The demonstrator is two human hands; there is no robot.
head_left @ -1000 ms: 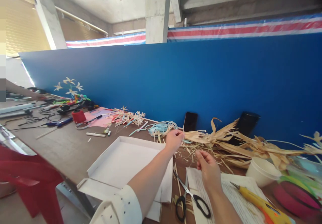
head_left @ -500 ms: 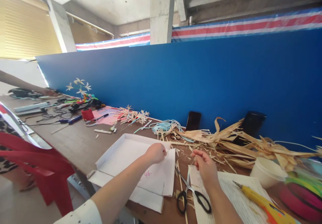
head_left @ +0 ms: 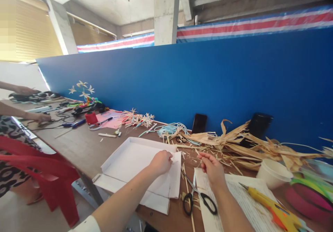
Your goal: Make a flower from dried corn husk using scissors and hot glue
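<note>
My left hand is closed above the right part of an open white cardboard box. Its fingertips are pinched together, and whatever they hold is too small to make out. Across a narrow gap, my right hand also pinches its thumb against its fingers, with something thin or tiny that I cannot name. Black-handled scissors lie on the table below and between both hands. Dried husk strips spread behind my right hand, with small scraps around. Under my right forearm lies printed paper.
A yellow glue gun rests on the paper, near a white cup. Two dark phones lean against the blue partition. Husk flowers lie farther left. At far left, a co-worker's hands reach over cables beside a red chair.
My two hands keep nearly the same pinched pose, with the view shifted slightly. At far left, the co-worker's arms have moved, and two hands now show where one arm was visible before.
</note>
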